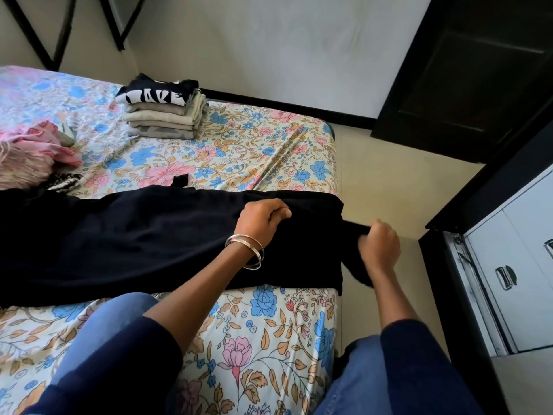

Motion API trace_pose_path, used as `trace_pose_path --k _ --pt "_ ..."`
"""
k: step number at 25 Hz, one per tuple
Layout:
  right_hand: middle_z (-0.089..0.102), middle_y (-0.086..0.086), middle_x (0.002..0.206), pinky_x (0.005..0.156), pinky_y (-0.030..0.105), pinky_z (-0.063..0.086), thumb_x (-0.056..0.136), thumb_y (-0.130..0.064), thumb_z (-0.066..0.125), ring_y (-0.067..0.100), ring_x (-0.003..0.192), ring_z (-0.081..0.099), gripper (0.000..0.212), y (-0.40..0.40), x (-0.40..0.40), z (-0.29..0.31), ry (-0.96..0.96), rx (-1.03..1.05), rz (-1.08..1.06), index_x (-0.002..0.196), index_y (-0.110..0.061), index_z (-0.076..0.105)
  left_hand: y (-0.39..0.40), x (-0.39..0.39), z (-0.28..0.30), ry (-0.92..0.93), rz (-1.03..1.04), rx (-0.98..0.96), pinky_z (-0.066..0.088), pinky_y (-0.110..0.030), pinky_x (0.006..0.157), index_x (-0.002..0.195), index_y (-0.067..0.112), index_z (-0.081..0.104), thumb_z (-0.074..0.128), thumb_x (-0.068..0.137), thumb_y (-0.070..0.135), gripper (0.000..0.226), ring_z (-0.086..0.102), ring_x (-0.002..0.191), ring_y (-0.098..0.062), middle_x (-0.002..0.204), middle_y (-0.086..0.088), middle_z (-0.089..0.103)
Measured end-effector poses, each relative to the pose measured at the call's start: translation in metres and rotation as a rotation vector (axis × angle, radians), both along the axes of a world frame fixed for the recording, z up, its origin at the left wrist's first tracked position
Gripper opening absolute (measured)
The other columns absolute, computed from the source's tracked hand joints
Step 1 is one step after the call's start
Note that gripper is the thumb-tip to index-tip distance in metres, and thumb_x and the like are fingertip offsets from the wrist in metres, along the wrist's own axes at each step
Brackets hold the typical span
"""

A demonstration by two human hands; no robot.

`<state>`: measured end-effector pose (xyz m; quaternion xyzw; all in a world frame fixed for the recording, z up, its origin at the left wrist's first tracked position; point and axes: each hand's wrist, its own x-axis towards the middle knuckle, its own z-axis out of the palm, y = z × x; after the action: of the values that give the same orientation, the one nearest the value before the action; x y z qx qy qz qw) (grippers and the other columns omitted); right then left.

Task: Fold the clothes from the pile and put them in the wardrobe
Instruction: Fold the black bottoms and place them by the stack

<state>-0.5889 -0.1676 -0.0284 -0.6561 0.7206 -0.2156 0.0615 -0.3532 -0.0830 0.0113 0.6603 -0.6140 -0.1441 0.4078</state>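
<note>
The left hand (263, 218) curls its fingers into a long dark navy garment (134, 241) spread across the floral bedsheet (245, 154); the right hand (378, 244) pinches its overhanging edge, fingertips hidden in cloth.

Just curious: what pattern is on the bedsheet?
Floral: blue and pink flowers on cream bedsheet, clearest in head view.

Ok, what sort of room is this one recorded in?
Most likely a home bedroom: a bed with a floral sheet, a stack of folded clothes on it, and a metal wardrobe with its door open beside the bed.
</note>
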Motion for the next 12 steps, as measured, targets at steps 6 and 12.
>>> trace_pose_path --k 6,12 --pt "0.067 0.009 0.105 0.079 0.010 0.042 0.082 0.013 0.044 0.021 0.098 0.063 0.038 -0.075 0.043 0.113 -0.529 -0.368 0.097 0.107 -0.005 0.066 -0.042 0.038 0.059 0.048 0.215 -0.302 0.043 -0.018 0.067 0.087 0.009 0.073 0.062 0.089 0.013 0.012 0.060 0.071 -0.012 0.078 0.006 0.067" --pt "0.071 0.010 0.095 0.085 0.011 0.044 0.068 0.016 0.040 0.023 0.092 0.065 0.044 -0.045 0.009 0.051 -0.604 -0.400 0.093 0.094 -0.001 0.071 0.000 0.020 0.031 -0.061 -0.047 -0.285 0.052 -0.026 0.067 0.087 0.018 0.073 0.062 0.090 0.019 0.011 0.065 0.072 -0.008 0.081 0.012 0.070"
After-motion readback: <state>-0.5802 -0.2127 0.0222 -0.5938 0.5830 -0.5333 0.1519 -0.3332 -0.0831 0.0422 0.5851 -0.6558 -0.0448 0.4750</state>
